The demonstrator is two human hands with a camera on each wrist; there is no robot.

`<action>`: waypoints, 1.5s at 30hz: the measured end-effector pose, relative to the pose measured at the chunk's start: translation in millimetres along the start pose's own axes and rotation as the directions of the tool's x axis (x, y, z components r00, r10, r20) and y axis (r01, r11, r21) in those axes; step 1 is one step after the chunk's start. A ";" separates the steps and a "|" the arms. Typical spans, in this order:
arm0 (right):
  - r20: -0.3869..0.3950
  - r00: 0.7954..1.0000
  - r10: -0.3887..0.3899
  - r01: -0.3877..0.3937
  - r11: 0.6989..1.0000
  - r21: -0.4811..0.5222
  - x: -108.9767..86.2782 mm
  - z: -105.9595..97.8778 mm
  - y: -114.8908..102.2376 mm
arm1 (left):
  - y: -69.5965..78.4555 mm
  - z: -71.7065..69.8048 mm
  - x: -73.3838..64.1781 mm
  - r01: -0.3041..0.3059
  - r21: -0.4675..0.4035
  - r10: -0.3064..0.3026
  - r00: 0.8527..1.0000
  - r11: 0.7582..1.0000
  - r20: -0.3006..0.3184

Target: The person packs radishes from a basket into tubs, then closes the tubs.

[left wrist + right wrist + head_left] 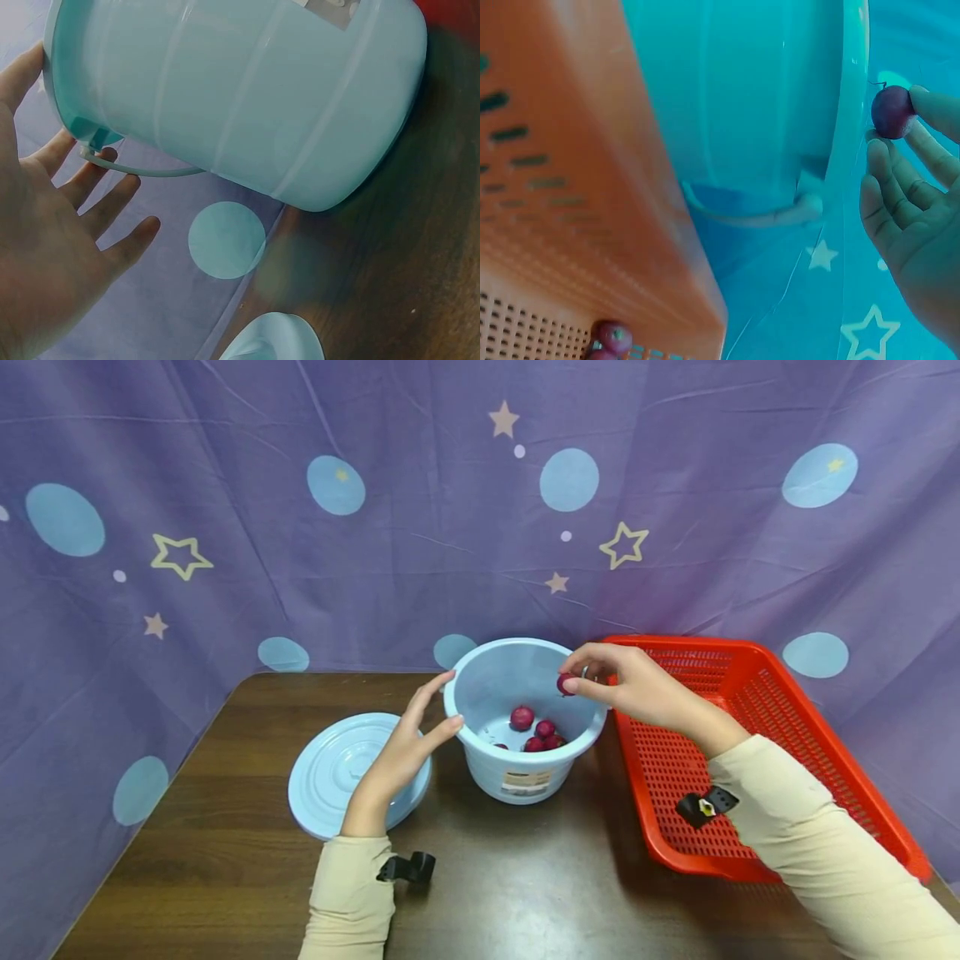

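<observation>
A light blue bucket (495, 770) stands upright, with several red radishes (522, 718) on its bottom. My right hand (637, 689) is over the bucket's right rim and pinches one radish (893, 112) between thumb and fingertips; a thin root sticks out from it. At the left rim, my left hand (401, 752) touches the edge with thumb and a fingertip. In the left wrist view its fingers (109, 206) are spread and fairly straight beside the bucket's handle (146, 172).
A red perforated basket (813, 727) stands right of the bucket, with radishes (615, 337) inside in the right wrist view. The bucket's round blue lid (322, 785) lies on the wooden table (225, 877) at the left. A purple curtain (420, 560) hangs behind.
</observation>
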State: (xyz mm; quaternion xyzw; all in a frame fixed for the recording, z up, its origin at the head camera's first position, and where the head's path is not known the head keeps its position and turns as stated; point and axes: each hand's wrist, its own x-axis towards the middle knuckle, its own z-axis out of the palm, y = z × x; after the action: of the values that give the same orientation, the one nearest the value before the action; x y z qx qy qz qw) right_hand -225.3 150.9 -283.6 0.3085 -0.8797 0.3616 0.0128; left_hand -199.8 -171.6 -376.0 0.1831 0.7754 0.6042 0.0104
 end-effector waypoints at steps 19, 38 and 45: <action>0.076 0.997 -0.016 0.018 1.000 -0.020 18.0 24.9 -15.0 | -1.4 -0.9 1.1 0.006 -0.002 -0.006 1.000 1.000 -0.010; 0.028 1.000 -0.011 0.010 1.000 0.026 9.6 10.8 -4.0 | -0.3 0.0 2.3 0.000 0.001 0.000 1.000 1.000 -0.009; -0.009 0.999 0.034 -0.034 0.999 0.025 1.7 -3.5 5.3 | -1.1 -0.4 2.1 -0.004 0.002 0.004 1.000 1.000 -0.009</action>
State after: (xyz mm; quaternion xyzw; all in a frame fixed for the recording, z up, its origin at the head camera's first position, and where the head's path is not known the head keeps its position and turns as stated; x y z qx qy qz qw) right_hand -230.3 155.1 -283.9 0.2919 -0.8803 0.3740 0.0073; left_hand -202.2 -171.6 -376.4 0.1818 0.7757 0.6044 0.0055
